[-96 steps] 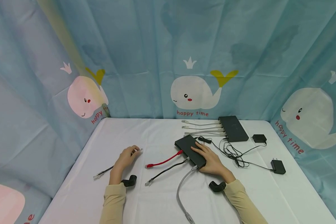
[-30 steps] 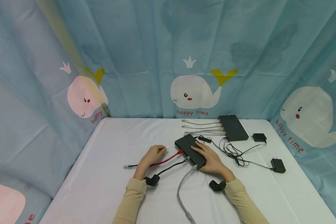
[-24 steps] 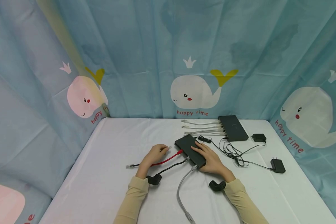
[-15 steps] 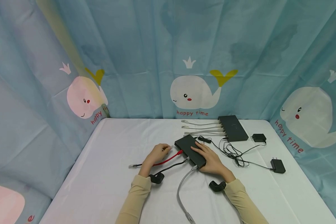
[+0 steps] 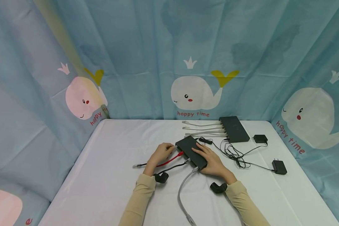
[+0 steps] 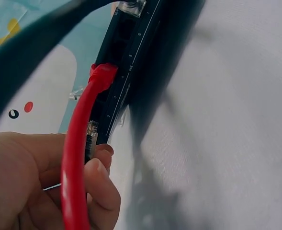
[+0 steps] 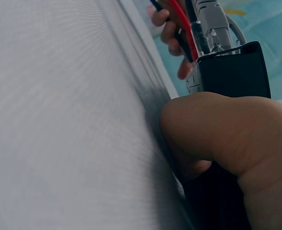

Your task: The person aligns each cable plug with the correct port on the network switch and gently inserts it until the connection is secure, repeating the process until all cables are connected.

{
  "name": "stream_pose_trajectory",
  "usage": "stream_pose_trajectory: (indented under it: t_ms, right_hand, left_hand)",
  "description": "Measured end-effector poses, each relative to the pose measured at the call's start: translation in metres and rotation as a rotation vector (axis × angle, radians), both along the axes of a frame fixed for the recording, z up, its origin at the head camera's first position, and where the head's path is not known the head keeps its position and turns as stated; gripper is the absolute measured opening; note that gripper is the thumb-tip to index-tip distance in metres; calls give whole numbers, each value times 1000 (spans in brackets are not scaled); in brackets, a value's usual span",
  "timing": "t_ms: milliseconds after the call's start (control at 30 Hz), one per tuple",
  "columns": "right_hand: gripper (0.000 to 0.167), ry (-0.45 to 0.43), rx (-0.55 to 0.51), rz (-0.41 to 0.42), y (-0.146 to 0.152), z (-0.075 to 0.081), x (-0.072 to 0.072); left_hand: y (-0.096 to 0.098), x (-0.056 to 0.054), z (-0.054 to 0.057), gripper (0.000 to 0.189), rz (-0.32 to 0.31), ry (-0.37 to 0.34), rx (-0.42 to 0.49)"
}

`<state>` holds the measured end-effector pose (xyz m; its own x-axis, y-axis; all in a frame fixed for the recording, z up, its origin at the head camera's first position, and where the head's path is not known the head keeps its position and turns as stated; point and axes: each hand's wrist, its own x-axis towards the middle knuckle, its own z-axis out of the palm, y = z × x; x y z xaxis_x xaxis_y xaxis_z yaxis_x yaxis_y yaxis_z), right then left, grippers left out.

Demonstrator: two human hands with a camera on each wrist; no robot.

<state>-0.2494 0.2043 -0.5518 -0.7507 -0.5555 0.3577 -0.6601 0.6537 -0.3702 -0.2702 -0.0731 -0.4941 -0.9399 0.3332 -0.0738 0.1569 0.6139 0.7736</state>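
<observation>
A black network switch [image 5: 190,150] is held by my right hand [image 5: 213,163], its fingers over the top and its thumb at the near edge. My left hand [image 5: 161,153] pinches one plug [image 6: 91,134] of a short black Ethernet cable right at the switch's far-left end port. That cable's other plug [image 5: 136,165] sticks out to the left behind my wrist. In the left wrist view the clear plug sits beside the low-numbered ports. A red Ethernet cable [image 5: 169,161], another black cable [image 5: 170,169] and a grey cable [image 5: 181,197] are plugged into the same row.
A second black switch [image 5: 235,128] with several pale cables [image 5: 203,128] plugged in stands at the back right. Tangled black power cords [image 5: 237,157] run to two adapters [image 5: 260,138]. A whale-print curtain [image 5: 135,62] encloses the white table [image 5: 101,175].
My left hand has carried the black Ethernet cable rightward, from left of the switch to its end port. My right hand has stayed on the switch.
</observation>
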Motion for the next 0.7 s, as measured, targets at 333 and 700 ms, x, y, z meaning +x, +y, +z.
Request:
stream_pose_trajectory:
  t_ms: [333, 700]
  right_hand:
    - [86, -9, -17, 8, 0, 0, -1]
    - [85, -15, -10, -1, 0, -1, 0]
  left_hand:
    - [3, -5, 0, 34, 69, -89, 187]
    - [1, -16, -6, 37, 19, -283, 432]
